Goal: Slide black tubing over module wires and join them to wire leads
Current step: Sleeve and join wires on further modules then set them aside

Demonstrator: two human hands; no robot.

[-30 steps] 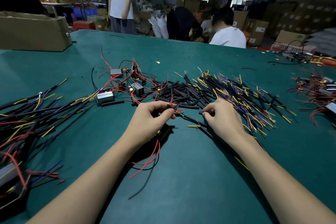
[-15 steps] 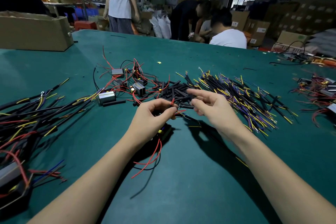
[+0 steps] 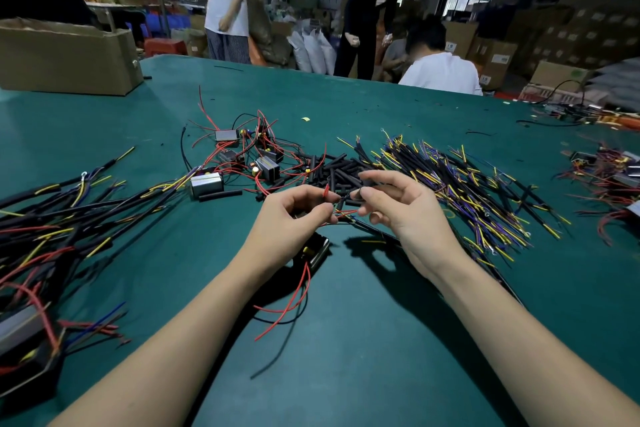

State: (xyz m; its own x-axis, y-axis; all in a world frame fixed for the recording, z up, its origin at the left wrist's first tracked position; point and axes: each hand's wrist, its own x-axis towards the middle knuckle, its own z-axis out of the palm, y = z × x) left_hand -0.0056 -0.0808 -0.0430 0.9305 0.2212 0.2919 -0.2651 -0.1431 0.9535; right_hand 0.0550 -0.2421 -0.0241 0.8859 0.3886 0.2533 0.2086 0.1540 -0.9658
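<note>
short black tubing point(image 3: 360, 192), red module wires point(image 3: 327, 189)

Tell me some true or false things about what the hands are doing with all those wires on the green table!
1. The left hand pinches thin red wires. True.
2. The right hand holds a pair of scissors. False: it pinches a short piece of black tubing at its fingertips.
3. A pile of black tubing pieces lies on the table just beyond the hands. True.
4. The cardboard box sits at the table's far right. False: it sits at the far left.
5. Both hands lie flat on the table. False: they are raised, close together, working the wires.
</note>
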